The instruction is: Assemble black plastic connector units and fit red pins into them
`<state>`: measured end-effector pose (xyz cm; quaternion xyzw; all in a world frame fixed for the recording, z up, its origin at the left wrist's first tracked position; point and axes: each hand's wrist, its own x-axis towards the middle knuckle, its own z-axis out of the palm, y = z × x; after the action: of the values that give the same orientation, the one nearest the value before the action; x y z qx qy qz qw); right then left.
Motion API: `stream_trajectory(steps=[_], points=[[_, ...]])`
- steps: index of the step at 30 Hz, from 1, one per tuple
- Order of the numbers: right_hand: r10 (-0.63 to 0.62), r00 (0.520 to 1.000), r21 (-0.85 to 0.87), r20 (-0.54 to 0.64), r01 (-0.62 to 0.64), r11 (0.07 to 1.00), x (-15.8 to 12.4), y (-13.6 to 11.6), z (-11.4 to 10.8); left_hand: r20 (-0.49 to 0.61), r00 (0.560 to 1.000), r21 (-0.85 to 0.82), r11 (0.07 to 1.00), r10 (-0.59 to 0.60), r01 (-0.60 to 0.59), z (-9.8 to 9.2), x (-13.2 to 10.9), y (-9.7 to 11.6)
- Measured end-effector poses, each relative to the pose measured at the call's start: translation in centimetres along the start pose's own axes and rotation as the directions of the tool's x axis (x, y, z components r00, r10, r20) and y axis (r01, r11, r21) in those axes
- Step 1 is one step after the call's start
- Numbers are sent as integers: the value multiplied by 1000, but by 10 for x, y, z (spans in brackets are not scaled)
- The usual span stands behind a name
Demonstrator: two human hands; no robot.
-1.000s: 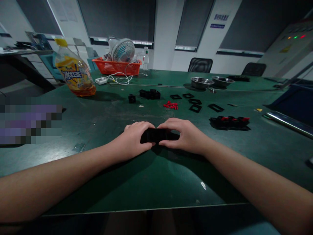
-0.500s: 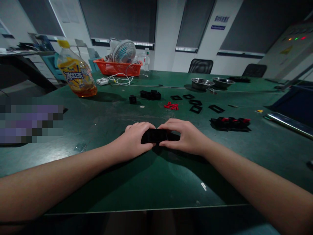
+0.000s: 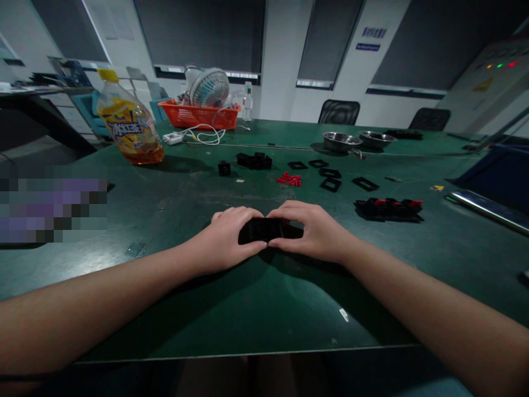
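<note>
Between my two hands, low over the green table [image 3: 264,325], is a black rectangular block-like part [image 3: 265,230]. My left hand [image 3: 231,234] grips its left end, thumb in front and fingers behind. On its right end my right hand [image 3: 309,229] pinches it the same way, and both thumb tips nearly meet at the front. Fine detail on the dark part cannot be made out. Beyond the hands lie a small pile of red pieces [image 3: 290,179] and several flat black frames [image 3: 330,183]. To the right sits a black assembly with red pieces [image 3: 388,209].
Black blocks [image 3: 254,160] and a small black cube [image 3: 223,168] lie farther back. A tea bottle [image 3: 130,124] stands at left, near an orange basket [image 3: 198,116] with a fan and a white cable [image 3: 206,135]. Metal bowls [image 3: 342,142] are at the back right.
My left thumb has slid slightly right along the front of the black part, closer to the right thumb. Both hands keep their hold; the other things stay put.
</note>
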<state>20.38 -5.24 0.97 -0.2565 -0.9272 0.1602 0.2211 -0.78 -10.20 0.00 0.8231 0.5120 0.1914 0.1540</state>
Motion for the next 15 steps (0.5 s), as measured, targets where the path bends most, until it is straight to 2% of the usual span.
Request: stream_trajectory(steps=[15], points=[[-18,1000,-2,10,18,1000,0,0,0,20,1000,-34,999,9,-8,-2,1,-3]])
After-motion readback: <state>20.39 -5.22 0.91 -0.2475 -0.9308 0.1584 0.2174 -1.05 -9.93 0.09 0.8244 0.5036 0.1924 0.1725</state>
